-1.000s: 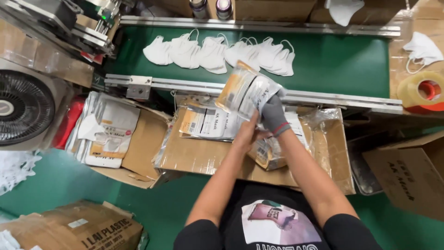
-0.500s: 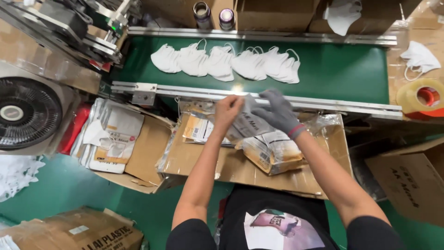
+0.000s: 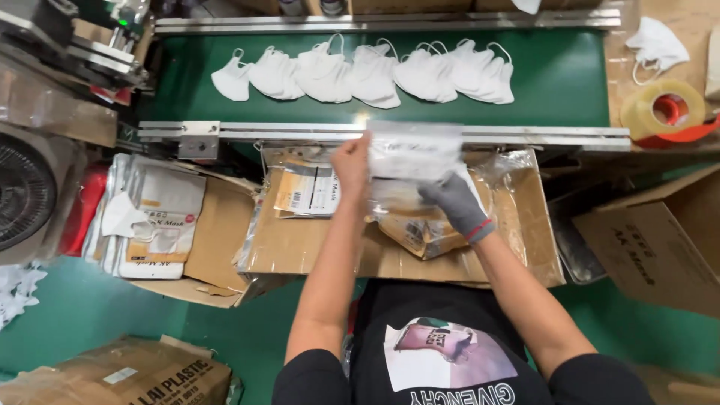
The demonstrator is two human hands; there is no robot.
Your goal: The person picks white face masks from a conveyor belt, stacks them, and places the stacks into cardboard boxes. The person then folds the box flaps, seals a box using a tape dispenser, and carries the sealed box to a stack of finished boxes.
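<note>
My bare left hand (image 3: 351, 161) and my grey-gloved right hand (image 3: 452, 201) hold a flat, blurred packet (image 3: 414, 152) between them, level with the metal rail (image 3: 300, 132) of the conveyor. The left hand grips its left edge, the right hand its lower right corner. Below them more mask packets (image 3: 309, 189) lie in clear plastic on a cardboard sheet (image 3: 300, 244). A row of several white face masks (image 3: 367, 75) rests on the green belt (image 3: 559, 82) beyond the rail.
A stack of mask packets (image 3: 154, 217) sits at left beside a fan (image 3: 22, 191). A roll of tape (image 3: 664, 109) and a loose mask (image 3: 654, 45) lie at upper right. Cardboard boxes stand at right (image 3: 660, 240) and lower left (image 3: 120, 371).
Both hands have come down from over the belt toward the rail with the packet, which has turned from tilted to flat and level. The camera view has shifted slightly.
</note>
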